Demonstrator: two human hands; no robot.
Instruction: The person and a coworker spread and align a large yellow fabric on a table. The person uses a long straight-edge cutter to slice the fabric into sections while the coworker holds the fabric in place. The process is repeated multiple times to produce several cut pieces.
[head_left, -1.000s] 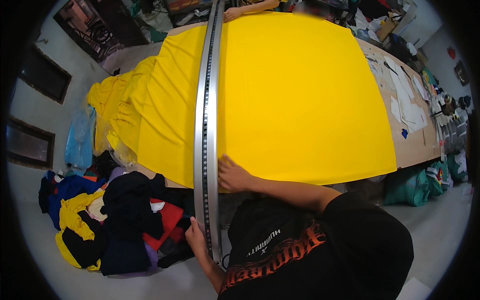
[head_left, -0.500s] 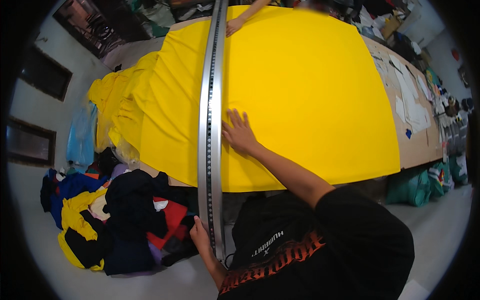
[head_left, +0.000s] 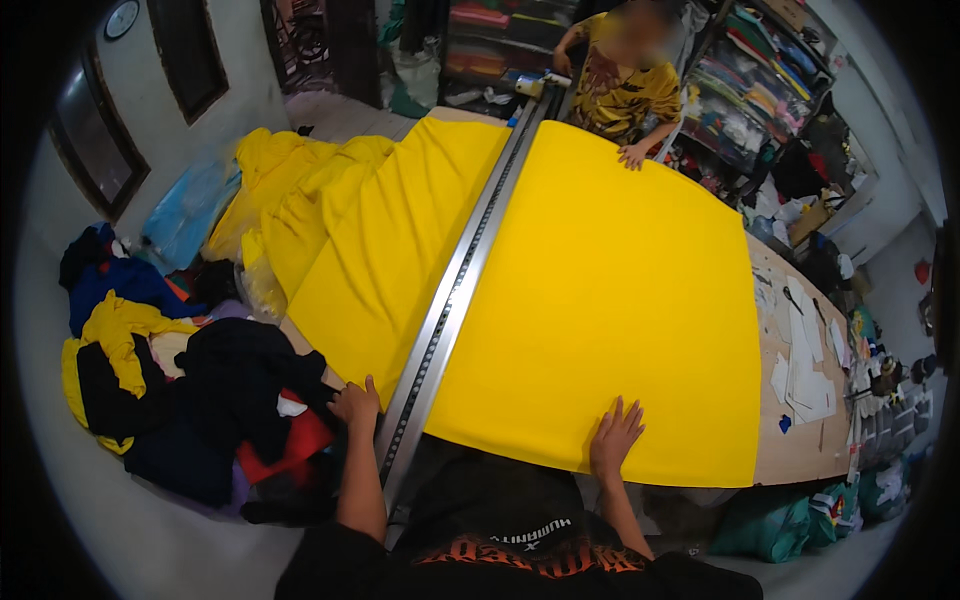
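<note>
- Reaches both arms forward from below, set well apart, one to each side of the rail [head_left: 450, 300].
- Raises the left forearm [head_left: 362, 490] almost straight ahead, just left of the rail's near end.
- Bends the left hand [head_left: 355, 402] near the table's front edge, with one finger pointing up and the others curled; cannot tell whether closed on anything, with the undersides of those fingers hidden.
- Slants the right forearm [head_left: 625, 512] forward and slightly leftward, up to the cloth's front.
- Lays the right hand [head_left: 617, 440] flat, palm down, on the cloth [head_left: 610, 300] close to its near edge, with fingers spread apart and pointing away.
- Over the table [head_left: 780, 455], the yellow cloth: smooth right of the rail, rumpled left of it.
- Across the cloth, the silver rail, running from near edge to far edge and leaning rightward with distance.
- On the far side, a co-worker [head_left: 620, 95] with one hand [head_left: 633, 155] at the cloth's edge.
- To the left, heaped clothes [head_left: 240, 370]; to the right, white paper pieces [head_left: 808, 385] on the table.
</note>
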